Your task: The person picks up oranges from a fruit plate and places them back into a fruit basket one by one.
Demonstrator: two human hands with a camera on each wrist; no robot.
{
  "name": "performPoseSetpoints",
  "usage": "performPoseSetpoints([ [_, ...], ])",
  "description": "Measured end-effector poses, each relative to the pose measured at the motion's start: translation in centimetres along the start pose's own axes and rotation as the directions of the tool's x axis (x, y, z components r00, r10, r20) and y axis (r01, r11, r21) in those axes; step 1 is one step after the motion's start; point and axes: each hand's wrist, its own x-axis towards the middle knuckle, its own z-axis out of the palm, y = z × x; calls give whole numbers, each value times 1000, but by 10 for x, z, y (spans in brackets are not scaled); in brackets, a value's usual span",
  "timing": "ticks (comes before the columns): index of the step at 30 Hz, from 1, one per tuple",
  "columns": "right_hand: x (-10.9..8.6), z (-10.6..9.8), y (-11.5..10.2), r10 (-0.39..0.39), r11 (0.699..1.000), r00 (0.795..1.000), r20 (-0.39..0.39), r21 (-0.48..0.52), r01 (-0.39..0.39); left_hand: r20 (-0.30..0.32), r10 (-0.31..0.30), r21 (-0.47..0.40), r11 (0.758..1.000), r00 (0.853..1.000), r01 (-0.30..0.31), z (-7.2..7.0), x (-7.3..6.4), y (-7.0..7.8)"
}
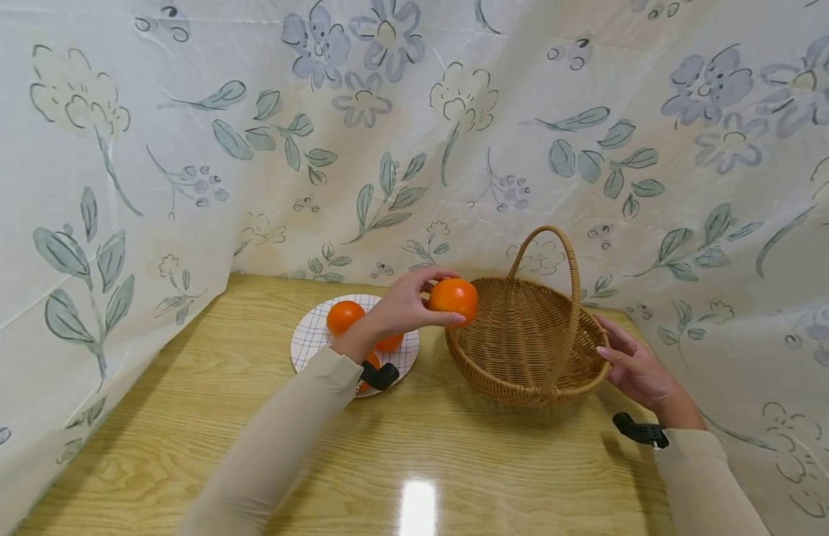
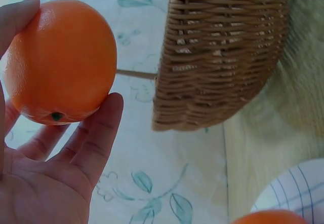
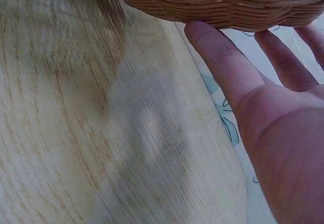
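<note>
- On the wooden table (image 1: pixel 494 476), near its far right corner, a wicker basket (image 1: pixel 521 335) is showing its inside.
- A checked plate (image 1: pixel 310 342) near the far edge is carrying at least three oranges (image 1: pixel 345 316).
- The right hand (image 1: pixel 638 372) is touching the basket's right rim; the left hand (image 1: pixel 407 304) is gripping one orange (image 1: pixel 454 300).
- That orange is hovering by the basket's left rim, probably firm, lightish, slippery; its middle is likely offering the surest hold.

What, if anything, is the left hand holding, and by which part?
The left hand holds an orange by its sides, between thumb and fingers.
</note>
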Motion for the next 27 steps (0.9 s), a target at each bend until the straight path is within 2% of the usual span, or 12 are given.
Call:
performPoseSetpoints([
  [11, 1, -2, -2, -8, 1000, 999, 45, 5, 8, 29, -6, -13, 1000, 1000, 6, 20, 31, 17],
  [17, 4, -6, 0, 11, 1000, 999, 34, -17, -11, -1, -8, 21, 1000, 1000, 8, 37, 51, 20],
  [27, 11, -11, -2, 12, 999, 999, 35, -43, -11, -18, -53, -69, 996, 998, 52, 67, 80, 30],
])
